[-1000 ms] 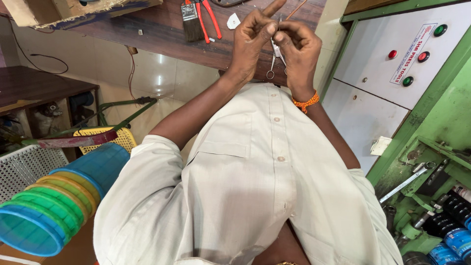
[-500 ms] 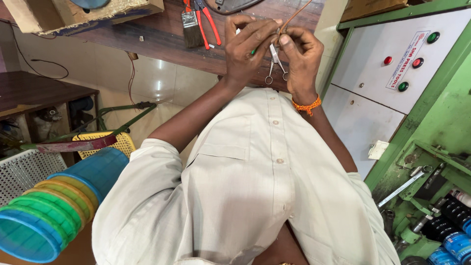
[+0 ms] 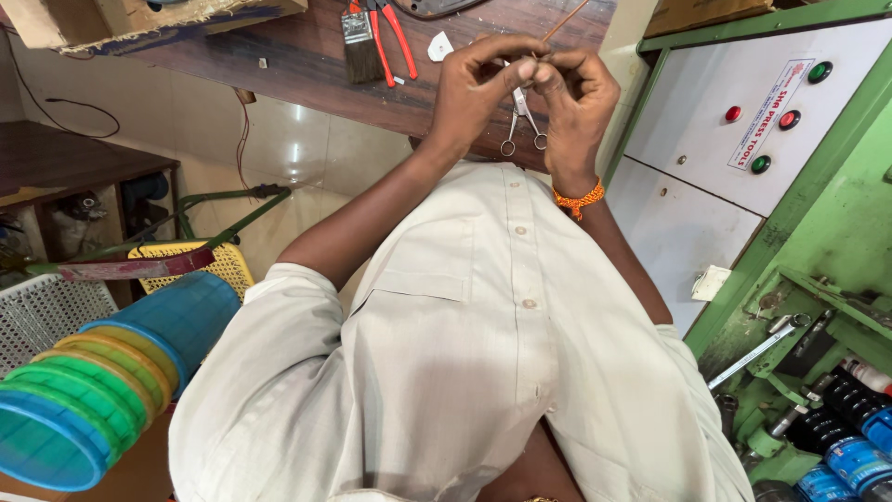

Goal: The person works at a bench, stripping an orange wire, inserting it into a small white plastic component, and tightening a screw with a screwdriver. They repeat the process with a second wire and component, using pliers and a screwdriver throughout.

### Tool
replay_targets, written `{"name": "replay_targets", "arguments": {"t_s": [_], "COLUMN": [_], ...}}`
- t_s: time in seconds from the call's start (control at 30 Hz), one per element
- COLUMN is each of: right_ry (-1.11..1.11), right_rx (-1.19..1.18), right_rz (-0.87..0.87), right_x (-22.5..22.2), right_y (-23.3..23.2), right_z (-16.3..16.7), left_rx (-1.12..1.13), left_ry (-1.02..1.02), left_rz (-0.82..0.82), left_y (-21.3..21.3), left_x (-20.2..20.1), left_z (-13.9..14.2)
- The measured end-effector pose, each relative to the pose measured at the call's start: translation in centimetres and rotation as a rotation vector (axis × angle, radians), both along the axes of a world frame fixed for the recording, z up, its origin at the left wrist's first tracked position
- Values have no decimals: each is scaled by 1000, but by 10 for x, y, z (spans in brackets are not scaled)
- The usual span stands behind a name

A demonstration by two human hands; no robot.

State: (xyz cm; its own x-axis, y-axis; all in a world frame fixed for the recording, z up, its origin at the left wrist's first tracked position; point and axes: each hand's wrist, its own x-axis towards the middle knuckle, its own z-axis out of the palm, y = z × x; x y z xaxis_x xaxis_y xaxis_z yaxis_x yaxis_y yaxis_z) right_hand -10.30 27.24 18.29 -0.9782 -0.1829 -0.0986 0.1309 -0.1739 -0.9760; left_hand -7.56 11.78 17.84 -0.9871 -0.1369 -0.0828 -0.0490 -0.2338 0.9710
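Left hand [image 3: 478, 88] and right hand [image 3: 578, 102] raised together above dark wooden bench [image 3: 279, 56]; fingers of both pinched shut on small steel scissors [image 3: 522, 121] and thin brown strand [image 3: 565, 20], apparently steadying it for snipping; red-handled pliers [image 3: 390, 33] and bristle brush [image 3: 358, 46] lying on bench beyond.

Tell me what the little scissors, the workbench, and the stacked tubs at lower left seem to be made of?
Scissors: apparently bare metal, grey and shiny, slim looped handles. Workbench: looks like dark brown wood, grain streaks visible, dull finish. Stacked tubs: probably plastic, bright blue, green and yellow, smooth and slightly translucent.
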Motion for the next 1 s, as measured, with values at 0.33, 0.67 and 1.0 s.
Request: {"name": "replay_targets", "arguments": {"t_s": [0.33,0.67,1.0], "right_ry": [83,-74,-103], "right_rx": [106,-41,58], "right_rz": [34,116,108], "right_x": [-9,-7,-4], "right_y": [3,-6,-5], "right_z": [-3,-1,-12], "left_rx": [313,369,424], "left_ry": [-191,-140,-181], "left_rz": [-7,126,154], "left_y": [1,3,2], "left_x": [-2,-1,5], "left_z": [-8,-27,-44]}}
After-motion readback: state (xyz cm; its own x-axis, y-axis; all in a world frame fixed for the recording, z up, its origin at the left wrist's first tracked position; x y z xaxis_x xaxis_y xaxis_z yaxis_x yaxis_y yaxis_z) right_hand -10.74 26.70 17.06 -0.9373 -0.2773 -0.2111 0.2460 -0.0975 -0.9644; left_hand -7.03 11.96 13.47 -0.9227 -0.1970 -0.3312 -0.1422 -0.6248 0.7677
